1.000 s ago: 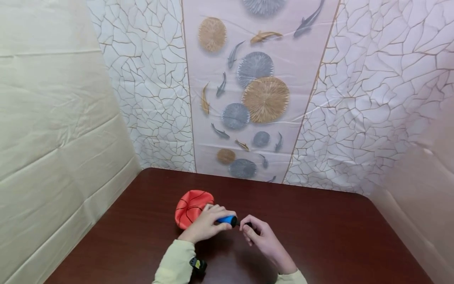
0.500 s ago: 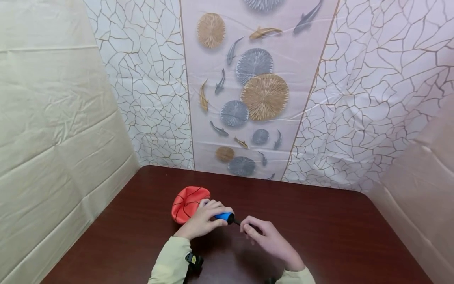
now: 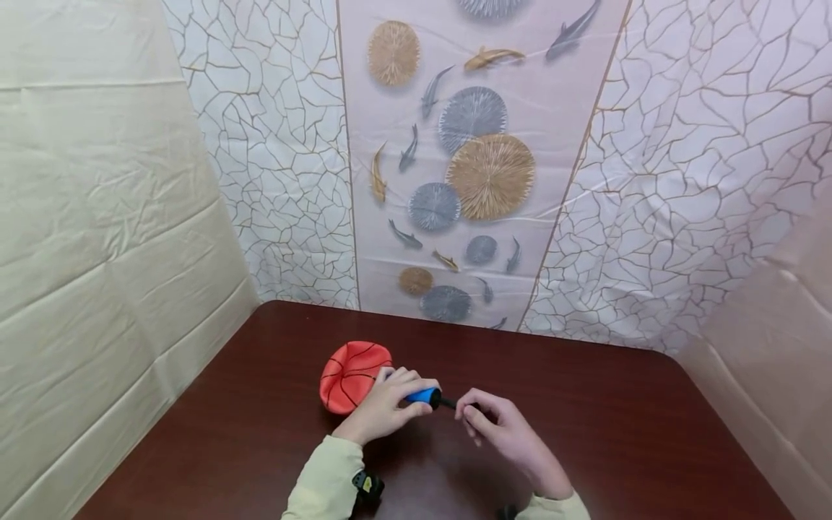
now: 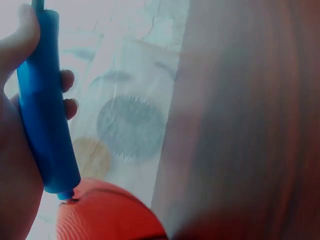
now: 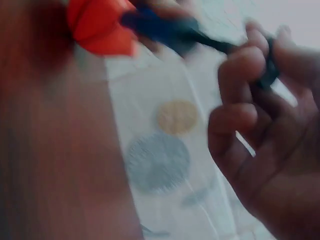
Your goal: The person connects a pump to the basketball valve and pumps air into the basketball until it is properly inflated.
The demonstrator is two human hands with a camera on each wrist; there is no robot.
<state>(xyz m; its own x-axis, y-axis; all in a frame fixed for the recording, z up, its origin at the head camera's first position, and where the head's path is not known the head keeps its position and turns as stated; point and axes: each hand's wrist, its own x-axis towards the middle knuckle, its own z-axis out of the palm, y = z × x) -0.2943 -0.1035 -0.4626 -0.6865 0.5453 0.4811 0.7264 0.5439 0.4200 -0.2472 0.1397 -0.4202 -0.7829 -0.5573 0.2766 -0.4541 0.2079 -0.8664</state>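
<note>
A red ball (image 3: pixel 351 381), marked with black lines, is shown dented and creased at the near side of the worktop (image 3: pixel 624 433); whether its weight is borne there cannot be told. Just to the right of the ball, a blue pump (image 4: pixel 47 115) is gripped by the left hand (image 3: pixel 385 409), with the fingers and thumb wrapped round the barrel. The ball's skin is met by the pump's narrow tip (image 4: pixel 65 194); how deeply it is set cannot be made out. From the pump's end farther from the ball, a dark rod (image 5: pixel 215 44) is partly drawn out. A black handle (image 5: pixel 270 67), farther right of the ball than the barrel, is held by the right hand (image 3: pixel 500 430), pinched between curled fingers and thumb. A black device (image 3: pixel 367 486) is worn at the left wrist, nearer the viewer than the ball. Well beyond the ball, a hanging (image 3: pixel 490 177) is printed with fish and gold and grey discs.
</note>
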